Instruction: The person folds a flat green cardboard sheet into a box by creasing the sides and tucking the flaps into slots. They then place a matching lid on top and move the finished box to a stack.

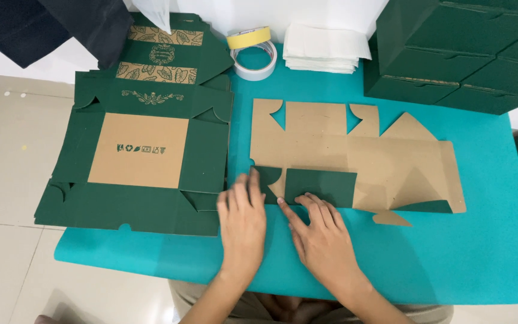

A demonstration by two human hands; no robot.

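Head view: box blank (355, 159) lies brown side up on teal counter (451, 258), right of green blank stack (139, 159). Near flap (322, 187) folded over, green showing. Left hand (242, 219) and right hand (322, 234) flat, fingers spread, gripping nothing, pressing flap crease. Step judged: creasing; firm even pressure along fold needed.

Both hands (283, 222) flat — brown cardboard blank (355, 159)
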